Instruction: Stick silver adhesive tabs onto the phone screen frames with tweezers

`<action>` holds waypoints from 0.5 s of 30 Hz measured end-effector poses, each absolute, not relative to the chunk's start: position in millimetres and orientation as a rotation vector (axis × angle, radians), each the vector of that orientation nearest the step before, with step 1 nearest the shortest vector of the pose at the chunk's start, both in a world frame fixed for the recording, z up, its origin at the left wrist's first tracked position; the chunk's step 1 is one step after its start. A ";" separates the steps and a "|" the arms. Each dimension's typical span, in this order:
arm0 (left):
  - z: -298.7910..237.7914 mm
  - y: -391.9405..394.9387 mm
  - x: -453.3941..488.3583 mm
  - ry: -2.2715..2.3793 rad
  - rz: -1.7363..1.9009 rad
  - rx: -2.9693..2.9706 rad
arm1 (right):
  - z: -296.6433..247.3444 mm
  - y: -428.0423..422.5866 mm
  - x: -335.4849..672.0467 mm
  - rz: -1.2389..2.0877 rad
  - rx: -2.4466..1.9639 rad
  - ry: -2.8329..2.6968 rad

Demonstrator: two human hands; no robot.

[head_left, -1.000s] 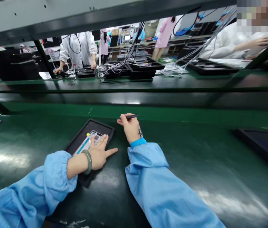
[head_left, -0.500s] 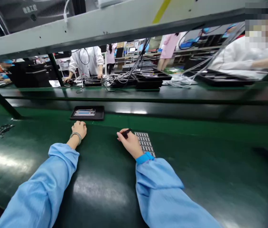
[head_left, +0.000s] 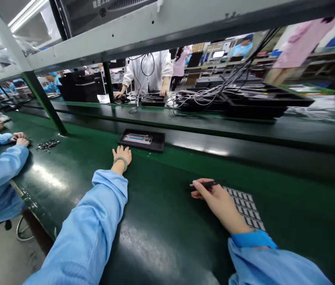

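Note:
My left hand [head_left: 122, 156], with a bangle at the wrist, lies on the green mat just in front of a black tray [head_left: 157, 145]. Its fingers are spread and hold nothing. Inside the tray is a flat, pale phone-like part [head_left: 137, 138] with a blue strip. Farther right, my right hand [head_left: 219, 202] is closed around a slim black tool [head_left: 207, 185], pen-like in shape; whether it is a pen or tweezers I cannot tell. Partly covered by that hand and wrist, a sheet of small dark rectangular pieces in rows [head_left: 246, 204] rests on the mat.
A pile of small dark pieces [head_left: 48, 145] lies on the left of the green bench [head_left: 155, 221]. Beyond it sit a co-worker's hands [head_left: 20, 138]. A green post [head_left: 44, 103] and overhead beam [head_left: 185, 31] frame the far shelf, where cables [head_left: 203, 95] and black trays [head_left: 253, 105] stand.
The view has turned left, so the bench things appear farther right and a co-worker at the left has come into sight. My left fingers look more spread; my right hand still grips the black tool.

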State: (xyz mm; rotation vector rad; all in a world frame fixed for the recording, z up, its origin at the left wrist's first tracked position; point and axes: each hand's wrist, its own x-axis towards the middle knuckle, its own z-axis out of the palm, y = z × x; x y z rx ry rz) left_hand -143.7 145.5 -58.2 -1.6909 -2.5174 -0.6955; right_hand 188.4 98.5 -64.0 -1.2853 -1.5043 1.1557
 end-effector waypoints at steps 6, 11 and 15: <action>-49.9 141.3 -138.1 -2.499 -1.048 -1.599 | -66.3 100.3 184.8 0.991 -1.376 -1.699; -48.8 142.8 -144.4 -2.539 -1.285 -1.417 | -68.5 102.5 186.8 0.989 -1.360 -1.748; -50.0 144.0 -148.8 -2.586 -1.291 -1.457 | -66.0 100.6 188.6 0.938 -1.403 -1.826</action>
